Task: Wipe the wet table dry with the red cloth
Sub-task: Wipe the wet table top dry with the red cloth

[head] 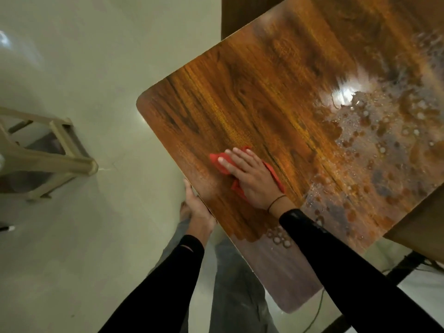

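A brown wood-grain table (252,97) fills the upper right of the head view. Water with bubbles and droplets (374,145) covers its right half and runs toward the near edge. The red cloth (217,162) lies on the table's left part near the near edge. My right hand (249,174) presses flat on the cloth with straight fingers, hiding most of it. My left hand (198,210) holds the table's near edge, its fingers hidden under the tabletop.
A beige plastic stool (48,159) stands on the pale floor at the left. A second brown surface (422,227) overlaps the table at the right edge. Dark table legs and a cable (403,267) show below it. My legs are under the table's near edge.
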A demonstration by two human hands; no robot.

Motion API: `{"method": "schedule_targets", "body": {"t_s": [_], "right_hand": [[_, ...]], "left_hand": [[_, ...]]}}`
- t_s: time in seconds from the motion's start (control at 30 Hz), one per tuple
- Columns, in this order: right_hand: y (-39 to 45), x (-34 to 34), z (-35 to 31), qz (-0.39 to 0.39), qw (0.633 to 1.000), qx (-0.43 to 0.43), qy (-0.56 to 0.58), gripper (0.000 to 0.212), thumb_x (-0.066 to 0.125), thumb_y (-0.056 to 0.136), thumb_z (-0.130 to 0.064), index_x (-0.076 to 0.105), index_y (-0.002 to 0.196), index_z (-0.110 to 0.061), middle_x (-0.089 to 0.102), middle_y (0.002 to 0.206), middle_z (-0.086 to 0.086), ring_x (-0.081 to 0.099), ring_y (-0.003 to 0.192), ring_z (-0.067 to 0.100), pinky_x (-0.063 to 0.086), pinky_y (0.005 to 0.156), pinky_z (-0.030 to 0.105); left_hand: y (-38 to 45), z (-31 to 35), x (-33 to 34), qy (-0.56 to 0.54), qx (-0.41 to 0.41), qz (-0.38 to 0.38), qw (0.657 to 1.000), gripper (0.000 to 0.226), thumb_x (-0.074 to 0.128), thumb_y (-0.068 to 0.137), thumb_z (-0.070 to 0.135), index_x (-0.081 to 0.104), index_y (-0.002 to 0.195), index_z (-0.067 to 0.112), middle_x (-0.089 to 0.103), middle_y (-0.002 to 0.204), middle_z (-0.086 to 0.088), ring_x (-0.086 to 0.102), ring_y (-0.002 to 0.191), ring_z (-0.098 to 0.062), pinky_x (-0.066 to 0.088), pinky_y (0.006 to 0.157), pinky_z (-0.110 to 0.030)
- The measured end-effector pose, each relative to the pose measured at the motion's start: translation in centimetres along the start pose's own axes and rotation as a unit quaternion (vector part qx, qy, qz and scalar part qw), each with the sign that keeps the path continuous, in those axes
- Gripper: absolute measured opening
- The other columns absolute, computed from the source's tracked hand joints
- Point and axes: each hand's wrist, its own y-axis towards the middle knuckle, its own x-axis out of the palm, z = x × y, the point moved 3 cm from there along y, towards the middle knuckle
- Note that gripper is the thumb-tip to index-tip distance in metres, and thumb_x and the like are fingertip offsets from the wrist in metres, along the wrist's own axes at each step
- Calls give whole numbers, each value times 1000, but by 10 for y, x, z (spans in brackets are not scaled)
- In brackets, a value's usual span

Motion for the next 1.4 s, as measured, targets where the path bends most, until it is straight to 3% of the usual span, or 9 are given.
{"method": "schedule_targets", "body": {"t_s": [0.27, 0.47, 0.77, 0.87, 0.93, 1.03, 1.13, 1.27, 1.4], "right_hand": [[54, -37, 32, 17, 995, 84, -43, 64, 18, 107, -34, 25, 171, -28, 29, 176, 7, 20, 165, 30, 15, 134, 57], [-1, 9, -29, -90, 971, -212, -68, 76, 55, 102, -26, 23, 172, -24, 21, 179, 6, 14, 166, 29, 10, 135, 53], [-83, 20, -17, -217, 867, -441, -81, 75, 47, 109, -26, 9, 173, -26, 7, 181, 4, 0, 168, 25, 6, 136, 53], [-30, 10, -13, -192, 887, -414, -74, 80, 44, 103, -4, 13, 173, -27, 10, 181, 5, 4, 168, 25, 10, 135, 54], [7, 4, -12, -163, 918, -354, -78, 76, 49, 107, -11, 15, 173, -27, 14, 180, 5, 8, 168, 25, 11, 136, 53], [27, 0, -18, -126, 940, -305, -88, 79, 56, 106, -23, 13, 173, -28, 16, 180, 3, 10, 167, 27, 12, 135, 54], [-16, 11, -27, -140, 919, -362, -73, 83, 52, 100, -9, 15, 173, -29, 14, 180, 4, 5, 168, 27, 0, 136, 53], [-116, 32, -32, -174, 878, -436, -91, 79, 63, 103, -23, 23, 172, -23, 17, 179, 8, 5, 167, 32, 0, 135, 55], [-204, 32, -29, -195, 863, -452, -117, 88, 63, 102, -31, 11, 173, -21, 8, 181, 7, -3, 168, 30, -9, 135, 53]], "left_hand": [[-10, -39, -12, -6, 28, 1, 1000, 88, 36, 101, 82, 66, 149, 15, 65, 150, -19, 59, 143, -39, 41, 125, -57], [-17, -56, -21, -59, 2, -36, 998, 85, 47, 99, 78, 67, 147, 11, 59, 155, -22, 56, 146, -40, 35, 129, -57], [-35, -75, -59, -50, -107, -84, 989, 95, 43, 94, 84, 74, 136, 5, 70, 135, -21, 70, 126, -37, 51, 116, -52], [-37, -74, -55, -91, -82, -92, 988, 92, 35, 101, 79, 62, 151, 7, 58, 155, -25, 52, 149, -41, 35, 128, -56], [-37, -70, -46, -104, -60, -94, 988, 95, 32, 103, 78, 50, 159, 3, 52, 160, -28, 44, 154, -43, 26, 132, -58], [-35, -61, -39, -144, -36, -92, 985, 97, 32, 101, 81, 49, 159, 5, 59, 153, -26, 59, 142, -43, 49, 117, -57], [-32, -49, -48, -165, 2, -79, 983, 96, 35, 96, 86, 58, 148, 9, 71, 136, -23, 71, 122, -39, 61, 98, -53], [-30, -43, -75, -145, 42, -16, 988, 100, 34, 94, 89, 57, 152, 11, 65, 148, -23, 58, 144, -40, 41, 124, -57], [-48, -74, -71, -108, 15, -37, 993, 95, 38, 95, 86, 54, 154, 14, 64, 151, -18, 57, 144, -35, 33, 129, -54]]}}
